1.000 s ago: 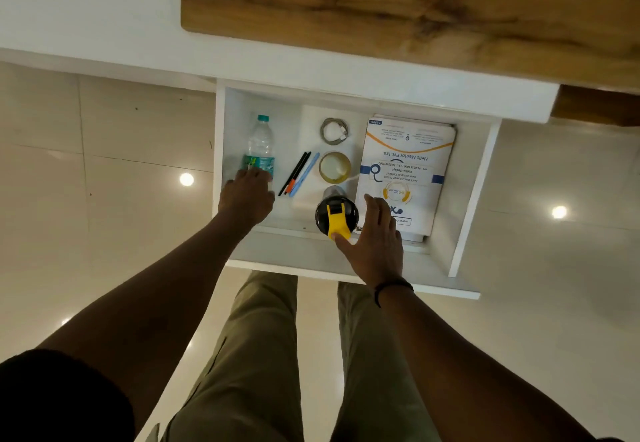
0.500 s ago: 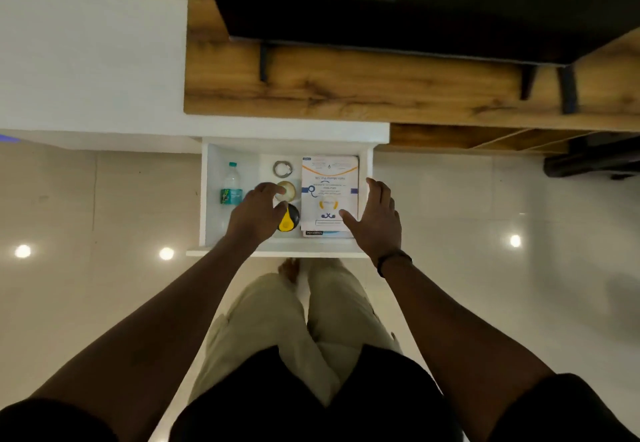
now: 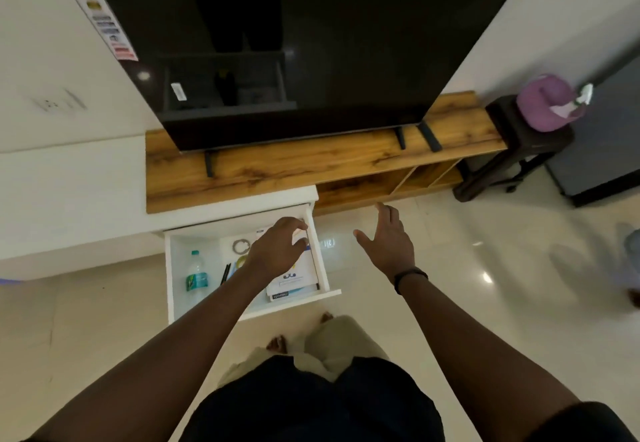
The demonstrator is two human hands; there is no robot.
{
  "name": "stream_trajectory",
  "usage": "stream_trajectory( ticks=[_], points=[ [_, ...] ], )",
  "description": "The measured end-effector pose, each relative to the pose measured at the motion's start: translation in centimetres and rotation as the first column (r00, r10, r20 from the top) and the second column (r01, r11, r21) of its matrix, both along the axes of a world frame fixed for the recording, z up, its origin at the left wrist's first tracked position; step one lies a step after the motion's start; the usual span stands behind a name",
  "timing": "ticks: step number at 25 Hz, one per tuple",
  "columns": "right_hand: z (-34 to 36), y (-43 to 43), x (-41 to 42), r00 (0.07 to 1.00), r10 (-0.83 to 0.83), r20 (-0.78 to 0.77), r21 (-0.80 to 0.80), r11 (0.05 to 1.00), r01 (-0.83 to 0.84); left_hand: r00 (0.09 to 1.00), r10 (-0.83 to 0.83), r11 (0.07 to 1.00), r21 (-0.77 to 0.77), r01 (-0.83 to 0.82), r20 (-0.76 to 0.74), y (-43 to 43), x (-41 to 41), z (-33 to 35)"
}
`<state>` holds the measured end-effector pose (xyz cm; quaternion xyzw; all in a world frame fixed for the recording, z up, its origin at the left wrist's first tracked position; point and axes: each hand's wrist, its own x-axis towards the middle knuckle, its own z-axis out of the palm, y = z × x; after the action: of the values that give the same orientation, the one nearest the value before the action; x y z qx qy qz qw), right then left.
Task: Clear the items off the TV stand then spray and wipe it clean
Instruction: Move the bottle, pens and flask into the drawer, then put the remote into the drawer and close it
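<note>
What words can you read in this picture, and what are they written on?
No text here is sharp enough to read.
Stickers down the left edge of the TV: too blurred to read.
White tag on the TV screen: too small.
Green label on the water bottle in the drawer: blurred.
White box in the drawer: printed lines and a logo, too blurred to read.

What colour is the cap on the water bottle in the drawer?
The cap is teal green; head view shows it.
</note>
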<state>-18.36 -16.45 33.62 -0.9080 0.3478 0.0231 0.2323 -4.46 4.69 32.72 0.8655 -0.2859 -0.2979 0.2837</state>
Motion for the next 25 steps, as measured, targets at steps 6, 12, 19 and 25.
stream_trajectory(
  ticks=[6, 12, 19, 25],
  points=[
    [2.4, -9.3, -3.8, 0.989, -0.137, 0.053, -0.009, 0.99, 0.137, 0.992, -0.125, 0.991, -0.039, 0.126, 0.032, -11.2, -1.8, 2.7],
    [1.6, -24.0, -7.5, 0.976, -0.207, 0.063, 0.014, 0.978, 0.206, 0.98, -0.196, 0.98, -0.015, 0.197, 0.039, -28.8, -6.2, 2.7],
    [1.4, -39.8, -9.6, 0.982, -0.189, 0.004, 0.012, 0.982, 0.189, 0.983, -0.18, 0.983, 0.04, 0.179, 0.032, -44.3, -9.4, 2.9],
    [-3.1, -49.8, -4.3, 0.991, -0.127, -0.046, 0.091, 0.987, 0.131, 0.966, -0.251, 0.954, 0.182, 0.237, 0.061, -53.1, -3.5, -2.5]
  ],
)
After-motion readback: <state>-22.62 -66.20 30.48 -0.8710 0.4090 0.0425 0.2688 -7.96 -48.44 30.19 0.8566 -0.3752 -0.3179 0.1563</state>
